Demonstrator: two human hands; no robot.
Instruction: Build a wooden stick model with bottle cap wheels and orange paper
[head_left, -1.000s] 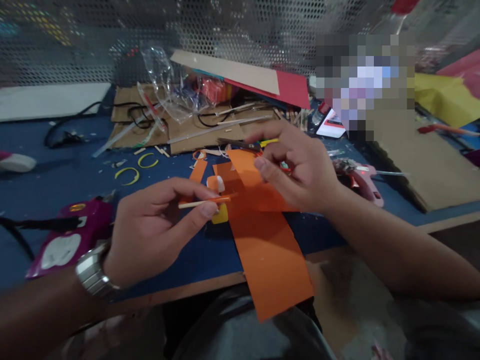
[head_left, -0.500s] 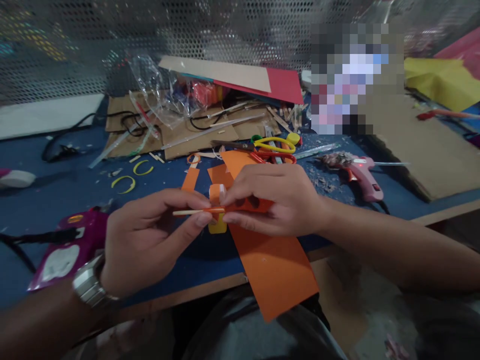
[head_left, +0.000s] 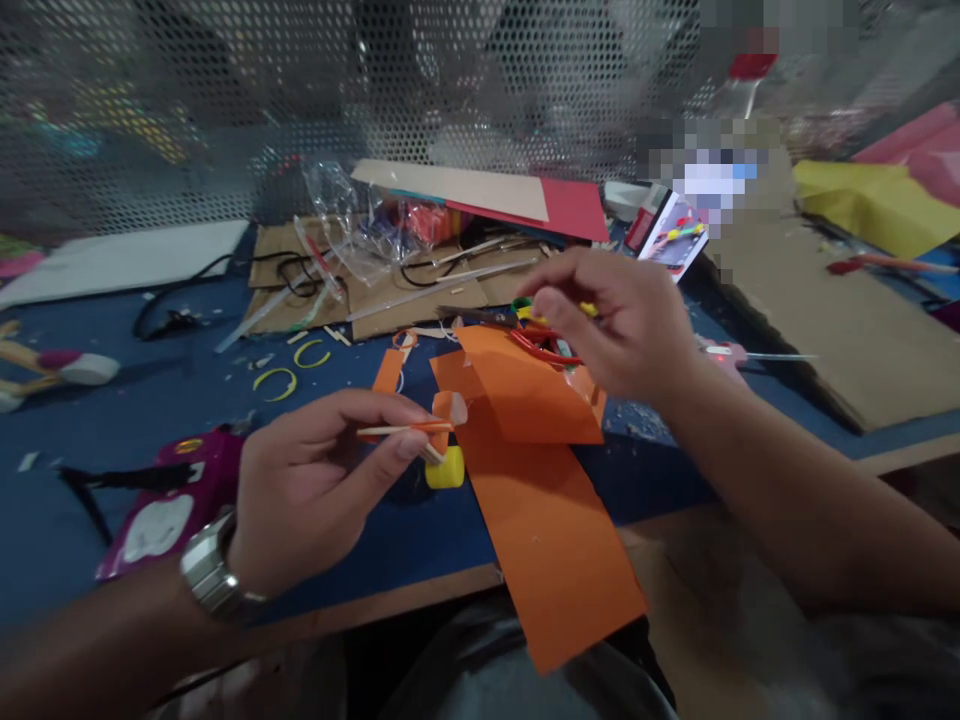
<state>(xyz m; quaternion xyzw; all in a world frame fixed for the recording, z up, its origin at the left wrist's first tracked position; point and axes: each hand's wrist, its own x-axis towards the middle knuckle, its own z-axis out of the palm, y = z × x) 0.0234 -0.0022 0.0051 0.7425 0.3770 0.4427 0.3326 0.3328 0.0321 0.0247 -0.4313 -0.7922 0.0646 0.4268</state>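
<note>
Crinkled clear plastic bag [head_left: 343,222] on brown cardboard [head_left: 420,310], a phone [head_left: 679,240] (screen lit) farther right.

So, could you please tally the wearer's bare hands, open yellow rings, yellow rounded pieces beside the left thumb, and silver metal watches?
Left hand plus right hand: 2
Open yellow rings: 2
Yellow rounded piece: 1
Silver metal watch: 1
Total: 6

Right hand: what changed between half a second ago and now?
The right hand has come off the stick and lifted up and to the right. The left hand still pinches the stick; the orange paper still overhangs the table edge.
</note>
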